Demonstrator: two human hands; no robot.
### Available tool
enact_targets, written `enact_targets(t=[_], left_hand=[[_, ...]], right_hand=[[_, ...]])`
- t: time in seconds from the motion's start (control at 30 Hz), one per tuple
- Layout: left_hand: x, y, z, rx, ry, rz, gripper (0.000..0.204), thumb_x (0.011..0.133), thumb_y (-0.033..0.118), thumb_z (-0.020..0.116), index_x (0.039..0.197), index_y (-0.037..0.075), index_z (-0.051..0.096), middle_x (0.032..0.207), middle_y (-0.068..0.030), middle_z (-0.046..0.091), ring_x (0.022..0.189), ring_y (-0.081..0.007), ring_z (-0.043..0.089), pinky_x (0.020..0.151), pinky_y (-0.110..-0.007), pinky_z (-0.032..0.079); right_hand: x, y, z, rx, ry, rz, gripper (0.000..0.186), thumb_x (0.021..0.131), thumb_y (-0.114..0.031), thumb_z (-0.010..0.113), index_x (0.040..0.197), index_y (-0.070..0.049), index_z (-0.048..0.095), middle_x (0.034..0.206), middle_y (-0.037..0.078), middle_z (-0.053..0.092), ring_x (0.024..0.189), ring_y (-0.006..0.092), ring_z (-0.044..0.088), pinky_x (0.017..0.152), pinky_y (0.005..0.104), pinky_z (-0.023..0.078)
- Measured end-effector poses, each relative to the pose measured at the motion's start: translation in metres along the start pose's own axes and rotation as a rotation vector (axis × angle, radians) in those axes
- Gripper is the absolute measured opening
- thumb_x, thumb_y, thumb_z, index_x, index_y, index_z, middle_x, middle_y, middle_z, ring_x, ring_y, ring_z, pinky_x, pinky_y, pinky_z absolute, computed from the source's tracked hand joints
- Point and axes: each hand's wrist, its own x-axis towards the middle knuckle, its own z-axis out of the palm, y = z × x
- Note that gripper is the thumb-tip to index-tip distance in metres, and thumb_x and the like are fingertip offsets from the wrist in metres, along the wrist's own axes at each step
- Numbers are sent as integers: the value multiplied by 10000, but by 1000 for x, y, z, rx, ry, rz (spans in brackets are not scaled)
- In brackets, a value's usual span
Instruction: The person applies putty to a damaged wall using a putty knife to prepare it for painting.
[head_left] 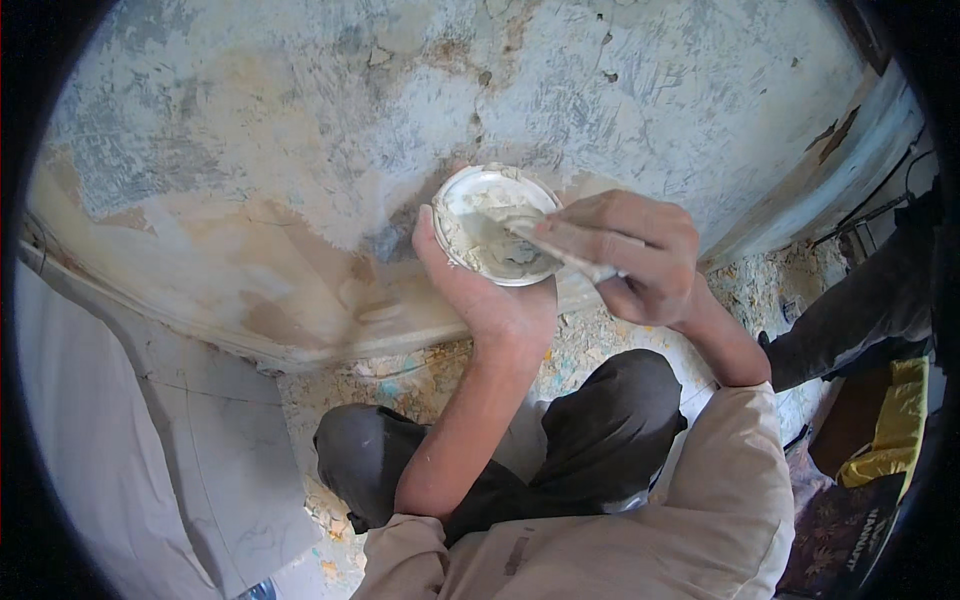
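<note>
Okay, left fingers (426,240) cup bowl (468,189), right fingers (612,242) pinch spatula (524,230); patchy wall (640,110), debris (400,372) along its bottom edge.

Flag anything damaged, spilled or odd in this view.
The wall looks damaged: its surface is patchy, with small dark pits and bare tan areas. Flaky debris litters the floor along its base. Pale paste also smears the rim of the round tub in the left hand.

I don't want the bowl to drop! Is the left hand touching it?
Touching. The head view shows the left hand cupping the white bowl, with no gap between them.
</note>
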Motion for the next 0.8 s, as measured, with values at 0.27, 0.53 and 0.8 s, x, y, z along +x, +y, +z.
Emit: enact_targets(t=[0.27, 0.53, 0.8], left_hand=[[1, -2, -9, 8, -1, 70, 592, 990, 570, 390, 1403, 171, 534, 1303, -55, 582, 1196, -256, 556, 1058, -466, 421], [6, -10, -9, -39, 45, 17, 588, 1008, 543, 379, 1404, 132, 524, 1373, -61, 555, 1303, -270, 492, 1116, -462, 371], [1, -4, -15, -42, 34, -121, 574, 1006, 552, 386, 1355, 131, 560, 1340, -61, 580, 1268, -257, 531, 1079, -458, 405]], right_hand=[[-1, -12, -11, 94, -94, 75, 412, 693, -34, 740, 1104, -42, 759, 840, 111, 702, 728, 236, 691, 628, 351, 555], [12, 2, -8, 736, 243, 828, 209, 922, -105, 745, 1052, 59, 732, 938, 104, 739, 800, 132, 683, 685, 316, 597], [9, 7, -8, 801, 446, 808, 160, 933, -33, 670, 1047, 26, 576, 949, 86, 675, 811, 162, 689, 670, 322, 610]])
